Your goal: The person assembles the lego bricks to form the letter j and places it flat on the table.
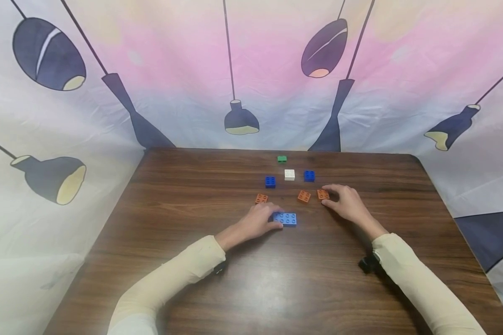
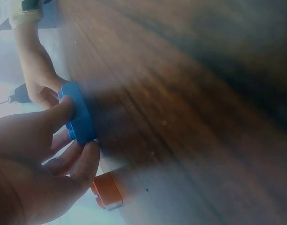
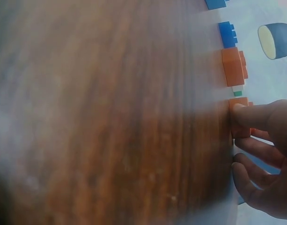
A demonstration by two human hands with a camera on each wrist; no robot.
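My left hand (image 1: 260,220) grips a long light-blue toy brick (image 1: 288,219) by its left end, thumb on the near side and fingers on the far side. The left wrist view has the same light-blue brick (image 2: 80,115) between thumb and fingers. Farther right, my right hand (image 1: 347,203) pinches a small orange brick (image 1: 323,194). In the right wrist view the thumb lies against that orange brick (image 3: 238,125), and the other fingers are partly behind it. Both bricks are at the tabletop, studs up.
On the brown wooden table (image 1: 251,279) lie a second orange brick (image 1: 304,196), a third orange brick (image 1: 261,198) just beyond my left hand, two dark-blue bricks (image 1: 270,182), a white brick (image 1: 289,175) and a green brick (image 1: 282,159). A lamp-patterned cloth (image 1: 193,70) hangs behind.
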